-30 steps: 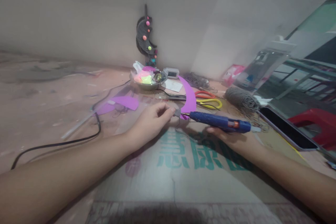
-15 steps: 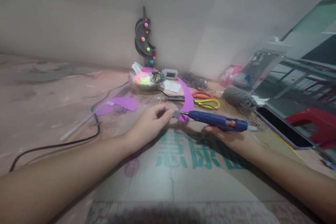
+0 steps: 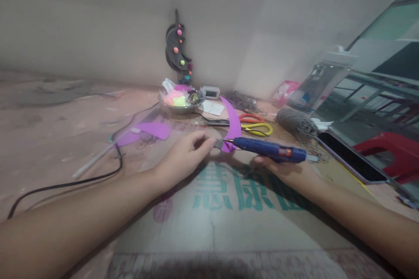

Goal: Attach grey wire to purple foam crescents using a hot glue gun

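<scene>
Pinches a small grey piece (image 3: 218, 143) between thumb and forefinger of the left hand (image 3: 185, 157), remaining fingers curled in, wrist low over the cardboard (image 3: 229, 222). Grips the blue glue gun (image 3: 271, 150) from below with the right hand (image 3: 283, 171), fingers closed round the handle, thumb showing at the near side. Aims the gun to the left, tip right up against the grey piece; touching or just short, cannot tell through the blur. Holds both at the middle of the scene, just above the far edge of the cardboard with its green print, at the near end of a curved purple strip (image 3: 234, 122). Finds scissors (image 3: 258, 125), orange and yellow handles, just right of that strip, and further right a ball of grey yarn (image 3: 294, 120). Passes a dark phone (image 3: 352, 157) lying flat at the right, past the gun's rear end, with a red stool (image 3: 396, 150) beyond it. Looks far: a metal bowl (image 3: 181, 109) of bright scraps, a white card (image 3: 211, 107) and a small white box (image 3: 210, 92) just beside it, a dark crescent ornament (image 3: 176, 50) dotted with coloured balls up against the wall (image 3: 98, 22). Swings left: a second purple piece (image 3: 153, 130) flat on the table (image 3: 49, 139), a black cable (image 3: 81, 178) curling toward the near left, a clear stick (image 3: 93, 161) beside it.
</scene>
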`<state>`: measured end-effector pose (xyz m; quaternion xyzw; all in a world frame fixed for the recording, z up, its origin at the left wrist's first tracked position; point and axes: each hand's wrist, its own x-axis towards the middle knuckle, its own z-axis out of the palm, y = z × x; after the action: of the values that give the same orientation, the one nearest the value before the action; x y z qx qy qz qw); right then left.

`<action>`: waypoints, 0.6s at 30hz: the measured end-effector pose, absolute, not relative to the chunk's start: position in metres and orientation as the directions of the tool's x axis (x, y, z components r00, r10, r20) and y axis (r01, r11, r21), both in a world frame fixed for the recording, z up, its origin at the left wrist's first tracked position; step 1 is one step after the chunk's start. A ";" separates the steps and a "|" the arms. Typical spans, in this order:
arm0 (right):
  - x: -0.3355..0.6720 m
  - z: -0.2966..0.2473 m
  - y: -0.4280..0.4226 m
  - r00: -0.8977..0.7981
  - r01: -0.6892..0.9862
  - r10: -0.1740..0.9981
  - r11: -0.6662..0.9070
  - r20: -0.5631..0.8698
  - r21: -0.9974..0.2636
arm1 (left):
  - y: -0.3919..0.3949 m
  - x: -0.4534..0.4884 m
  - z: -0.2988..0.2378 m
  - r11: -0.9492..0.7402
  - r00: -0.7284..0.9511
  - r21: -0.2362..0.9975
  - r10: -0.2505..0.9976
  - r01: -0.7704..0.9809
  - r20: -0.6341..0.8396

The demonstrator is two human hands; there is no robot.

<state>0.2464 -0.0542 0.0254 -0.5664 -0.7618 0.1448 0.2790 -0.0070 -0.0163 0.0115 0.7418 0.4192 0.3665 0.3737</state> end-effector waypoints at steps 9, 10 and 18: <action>0.247 0.026 -0.054 -0.215 0.837 0.936 0.324 0.280 -0.440 | -0.016 -0.007 0.010 -0.361 0.394 0.869 0.893 0.340 0.217; 0.247 0.025 -0.054 -0.214 0.841 0.937 0.320 0.276 -0.436 | -0.015 -0.007 0.010 -0.359 0.390 0.870 0.895 0.338 0.217; 0.245 0.025 -0.056 -0.223 0.841 0.918 0.351 0.328 -0.411 | -0.013 -0.007 0.008 -0.347 0.375 0.878 0.902 0.330 0.215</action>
<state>0.2455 -0.0556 0.0249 -0.5650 -0.7786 0.0727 0.2633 -0.0070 -0.0132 0.0085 0.7331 0.4198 0.3689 0.3875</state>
